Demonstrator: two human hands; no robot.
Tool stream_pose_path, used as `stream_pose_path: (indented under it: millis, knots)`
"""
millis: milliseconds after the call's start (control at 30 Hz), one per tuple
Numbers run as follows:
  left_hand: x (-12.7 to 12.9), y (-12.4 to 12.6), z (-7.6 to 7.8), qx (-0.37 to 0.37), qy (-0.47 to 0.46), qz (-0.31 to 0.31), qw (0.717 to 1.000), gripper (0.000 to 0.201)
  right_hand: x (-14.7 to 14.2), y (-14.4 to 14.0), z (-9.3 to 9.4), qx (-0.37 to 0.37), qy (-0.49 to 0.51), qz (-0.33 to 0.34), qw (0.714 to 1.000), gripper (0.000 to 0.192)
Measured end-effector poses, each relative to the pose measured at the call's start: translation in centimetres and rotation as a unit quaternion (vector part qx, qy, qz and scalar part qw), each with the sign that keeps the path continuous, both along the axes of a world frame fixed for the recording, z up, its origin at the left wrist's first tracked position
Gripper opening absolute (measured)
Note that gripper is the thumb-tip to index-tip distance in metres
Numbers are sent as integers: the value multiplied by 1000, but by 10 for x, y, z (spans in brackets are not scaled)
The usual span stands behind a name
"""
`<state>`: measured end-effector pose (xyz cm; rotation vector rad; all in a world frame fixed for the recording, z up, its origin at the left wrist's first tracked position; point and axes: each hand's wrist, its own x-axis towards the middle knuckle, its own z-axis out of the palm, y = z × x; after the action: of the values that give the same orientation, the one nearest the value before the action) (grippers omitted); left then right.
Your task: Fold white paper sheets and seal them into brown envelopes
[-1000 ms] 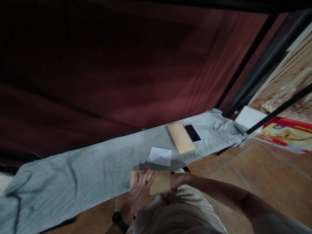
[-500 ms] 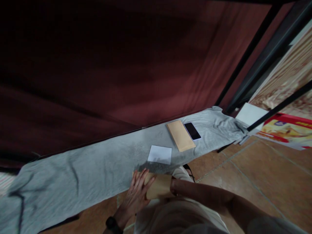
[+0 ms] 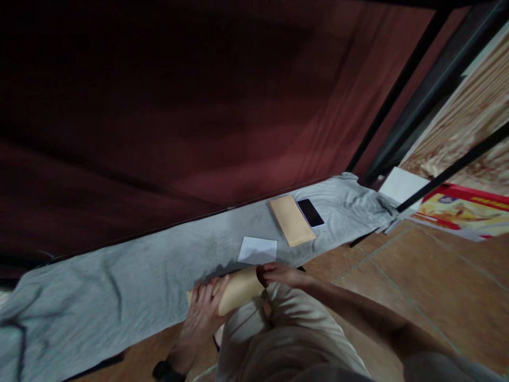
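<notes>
A brown paper envelope [image 3: 240,289] is held at the front edge of the cloth-covered bench, above my lap. My left hand [image 3: 204,305] is wrapped round its left end, thumb on the near side. At the right end the envelope bulges apart into a dark opening, and my right hand [image 3: 276,273] grips the rim there, some fingertips hidden inside. Just beyond the envelope lies a white sheet of paper [image 3: 257,250]. Further right, a stack of brown envelopes [image 3: 292,221] lies flat beside a dark-screened phone [image 3: 310,213].
Grey cloth [image 3: 151,270] covers the long, narrow bench. A dark red curtain-like wall [image 3: 238,132] rises behind it. Black metal bars [image 3: 449,164], a white board [image 3: 401,185] and a red-and-yellow box [image 3: 465,209] stand at the right, above the tiled floor [image 3: 401,276].
The envelope has moved left and tilted, its right end rising. My right hand has drawn back from deep inside the opening to its rim. My left hand has shifted left with it.
</notes>
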<state>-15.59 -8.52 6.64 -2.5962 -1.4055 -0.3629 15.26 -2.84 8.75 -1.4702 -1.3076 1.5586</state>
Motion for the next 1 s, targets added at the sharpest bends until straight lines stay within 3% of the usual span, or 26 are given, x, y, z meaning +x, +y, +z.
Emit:
stream_pose_path:
  millis: [67,167,367,500,800,1000]
  knots:
    - [-8,1,-1,-10,-25,64,998,90,10,15,-3,13,-81,-10,997,5]
    - [-18,-1,-5,-28,-52,154,986,93,19,34,-8,37,-202,-48,977,11]
    - [-21,-1,-3,16,-35,156,987,82,1,43,-26,21,-354,-104,929,39]
    - [-21,-1,0,36,-44,193,980,76,-10,46,-37,29,-395,-146,906,42]
    - [-22,1,-4,24,-68,219,973,77,-3,52,-49,122,-260,-178,941,16]
    - [-25,3,-1,-17,-68,227,971,79,6,55,-26,209,-76,-214,951,16]
